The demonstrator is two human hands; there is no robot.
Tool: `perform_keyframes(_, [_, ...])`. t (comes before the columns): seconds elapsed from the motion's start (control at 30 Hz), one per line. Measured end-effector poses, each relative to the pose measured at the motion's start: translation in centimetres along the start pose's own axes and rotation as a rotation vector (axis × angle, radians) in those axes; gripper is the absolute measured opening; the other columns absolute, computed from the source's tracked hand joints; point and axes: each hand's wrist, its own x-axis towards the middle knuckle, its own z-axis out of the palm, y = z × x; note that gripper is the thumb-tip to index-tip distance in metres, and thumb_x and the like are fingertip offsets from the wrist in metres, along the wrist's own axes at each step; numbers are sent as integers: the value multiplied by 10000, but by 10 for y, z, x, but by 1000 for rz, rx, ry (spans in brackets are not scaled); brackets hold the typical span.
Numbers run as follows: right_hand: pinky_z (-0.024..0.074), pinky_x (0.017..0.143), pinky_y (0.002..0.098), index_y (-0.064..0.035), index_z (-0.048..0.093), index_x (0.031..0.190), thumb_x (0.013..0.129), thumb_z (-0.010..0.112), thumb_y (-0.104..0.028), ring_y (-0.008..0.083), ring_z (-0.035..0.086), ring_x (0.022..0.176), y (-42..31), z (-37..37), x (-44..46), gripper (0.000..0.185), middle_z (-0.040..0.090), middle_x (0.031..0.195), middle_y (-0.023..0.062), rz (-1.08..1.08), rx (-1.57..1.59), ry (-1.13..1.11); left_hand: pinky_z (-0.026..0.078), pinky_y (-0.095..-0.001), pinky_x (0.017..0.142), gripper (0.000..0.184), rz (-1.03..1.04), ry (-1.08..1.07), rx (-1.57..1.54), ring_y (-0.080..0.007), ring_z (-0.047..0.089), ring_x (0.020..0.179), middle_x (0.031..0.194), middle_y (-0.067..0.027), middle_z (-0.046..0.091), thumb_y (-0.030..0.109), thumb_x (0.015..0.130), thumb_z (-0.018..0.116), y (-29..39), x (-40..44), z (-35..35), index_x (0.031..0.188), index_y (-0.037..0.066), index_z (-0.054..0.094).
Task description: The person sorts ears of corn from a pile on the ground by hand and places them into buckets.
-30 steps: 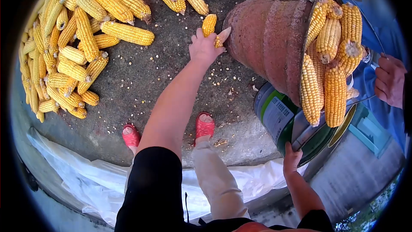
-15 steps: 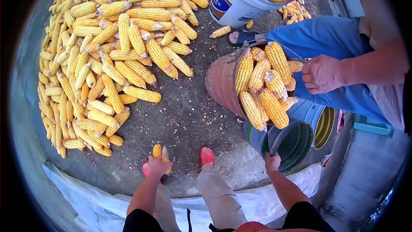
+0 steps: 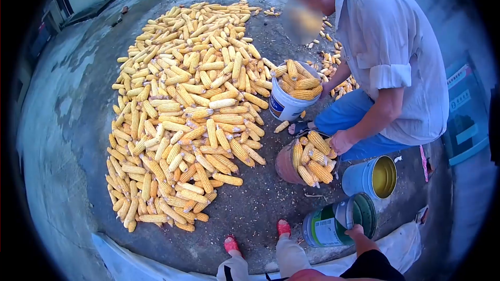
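Note:
My right hand (image 3: 356, 231) is closed on the rim of a grey-green bucket (image 3: 324, 227), which lies tilted with its dark green mouth turned to the right. What I can see of the inside shows no corn. My left hand is out of view. Ahead of my red slippers (image 3: 231, 244) spreads a large heap of yellow corn cobs (image 3: 177, 125).
A person (image 3: 398, 67) bends over at the right, one hand at a reddish bucket (image 3: 287, 165) full of cobs, the other by a white bucket (image 3: 284, 106) of cobs. A blue bucket (image 3: 357, 178) lies nearby. White sheeting (image 3: 401, 250) edges the ground.
My view has lifted and widened, showing the whole heap and the person. My left hand, earlier holding cobs low by my feet, has left the view. The grey-green bucket now sits apart from the reddish one.

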Motion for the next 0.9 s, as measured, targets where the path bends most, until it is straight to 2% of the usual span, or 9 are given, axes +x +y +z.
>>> perform_keyframes(0.13, [495,831,327,-26,683,958,584,793,-462,269,639,941,53,2,-86,585,673,965,133,10,-122,-180,528,-380,615,653,353,-12,-507,-242,649,775,946,-128,651,252,590,809,110,3,-29,1142,0,567])
perform_keyframes(0.27, [491,832,331,-23,692,905,588,821,-345,249,647,911,100,-24,-191,469,685,914,111,264,223,-211,519,-398,526,486,924,-197,-868,-235,634,701,840,-103,614,220,727,709,325,-164,-133,1119,28,496])
perform_keyframes(0.3, [491,832,331,-23,692,905,588,821,-345,249,647,911,117,-28,-201,469,685,914,111,267,221,-202,491,-544,682,676,1005,-163,-717,-321,584,961,1133,-151,537,403,709,706,383,-190,-165,1233,100,404])
perform_keyframes(0.4, [467,885,320,-24,666,1012,606,822,-251,254,619,991,181,-10,-232,490,663,1014,134,433,310,-118,483,-526,749,1056,1365,-240,-1033,-402,527,1071,1390,-224,323,651,734,594,461,-402,-227,1473,160,21])
perform_keyframes(0.5, [490,810,370,40,605,1072,545,847,-327,291,617,943,224,-8,-256,686,631,1045,156,399,258,-43,494,-431,733,890,1511,91,-1023,-335,541,1043,1364,-201,373,546,780,627,483,-475,-239,1436,117,207])
perform_keyframes(0.6, [489,818,377,35,615,1047,529,851,-346,288,613,957,258,27,-265,685,637,1007,162,398,123,-98,499,-314,668,666,1585,-15,-748,-182,594,900,1115,-112,564,380,821,657,434,-463,-199,1337,66,377])
perform_keyframes(0.67, [490,846,375,-12,639,963,637,783,-258,295,616,985,240,51,-282,433,654,962,173,679,-53,82,506,-288,644,587,1564,-126,-488,-162,615,869,1078,-104,586,356,825,653,381,-412,-161,1278,44,448])
perform_keyframes(0.83, [483,886,387,-28,643,991,662,726,-166,331,616,1000,143,-29,-421,367,660,960,190,548,279,188,496,-292,553,409,898,-149,-324,-140,608,656,866,-73,644,340,786,664,174,-165,-69,1059,43,594])
perform_keyframes(0.9, [468,897,357,-2,640,1036,580,800,-227,308,607,1022,208,16,-366,533,648,1022,188,330,258,-25,515,-351,643,420,864,86,442,-222,654,723,917,-108,667,362,762,684,59,17,-44,1075,88,621])
